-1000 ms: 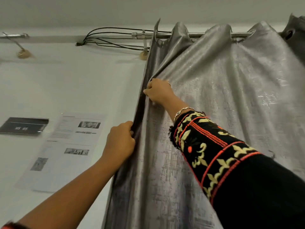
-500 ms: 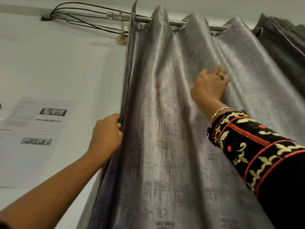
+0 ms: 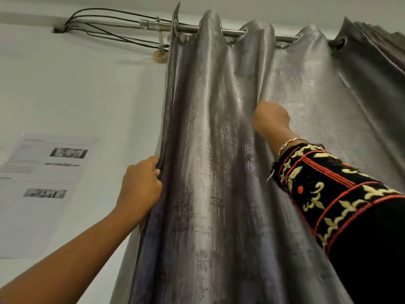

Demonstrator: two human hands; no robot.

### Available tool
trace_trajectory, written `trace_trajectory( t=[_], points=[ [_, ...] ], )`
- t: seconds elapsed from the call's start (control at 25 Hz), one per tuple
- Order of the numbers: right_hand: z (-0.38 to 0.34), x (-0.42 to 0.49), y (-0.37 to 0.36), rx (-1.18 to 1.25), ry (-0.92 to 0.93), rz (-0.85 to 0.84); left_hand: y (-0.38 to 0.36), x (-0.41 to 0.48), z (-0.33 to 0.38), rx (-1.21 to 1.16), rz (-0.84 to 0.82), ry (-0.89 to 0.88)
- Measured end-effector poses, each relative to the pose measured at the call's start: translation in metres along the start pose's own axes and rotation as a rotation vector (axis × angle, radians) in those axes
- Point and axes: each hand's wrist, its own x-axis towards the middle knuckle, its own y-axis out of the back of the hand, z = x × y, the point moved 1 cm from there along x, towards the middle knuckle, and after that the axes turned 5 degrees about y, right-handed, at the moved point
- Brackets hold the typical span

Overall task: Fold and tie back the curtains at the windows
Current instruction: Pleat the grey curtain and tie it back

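Observation:
A shiny grey curtain (image 3: 210, 150) hangs in deep pleats from a metal rod (image 3: 232, 31) by eyelets. My left hand (image 3: 140, 187) is shut on the curtain's left edge at mid height. Higher up and to the right, my right hand (image 3: 270, 119) pinches a pleat of the same curtain; its fingers are tucked into the fold and hidden. That arm wears a black embroidered sleeve and a thin bracelet. A second, darker curtain panel (image 3: 377, 51) hangs bunched at the far right.
Black cables (image 3: 105, 25) run along the white wall to the rod's bracket (image 3: 161, 54). A printed paper sheet (image 3: 43, 185) is stuck to the wall at the left.
My right hand left the left edge, crossed over to a pleat further right, and closed on it. The pleats have bunched more tightly. My left hand kept its grip on the edge.

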Motion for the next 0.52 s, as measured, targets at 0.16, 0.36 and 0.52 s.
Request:
trace_trajectory(
  t=[0.16, 0.36, 0.52],
  points=[
    [-0.027, 0.010, -0.010, 0.097, 0.060, -0.029, 0.006, 0.002, -0.006, 0.023, -0.020, 0.000],
    [-0.054, 0.022, -0.012, 0.186, 0.102, -0.078, 0.014, 0.005, -0.009, 0.046, -0.012, -0.007],
    [-0.088, 0.021, -0.017, 0.284, 0.179, -0.088, 0.024, 0.009, -0.009, 0.059, 0.004, -0.029]
  ],
)
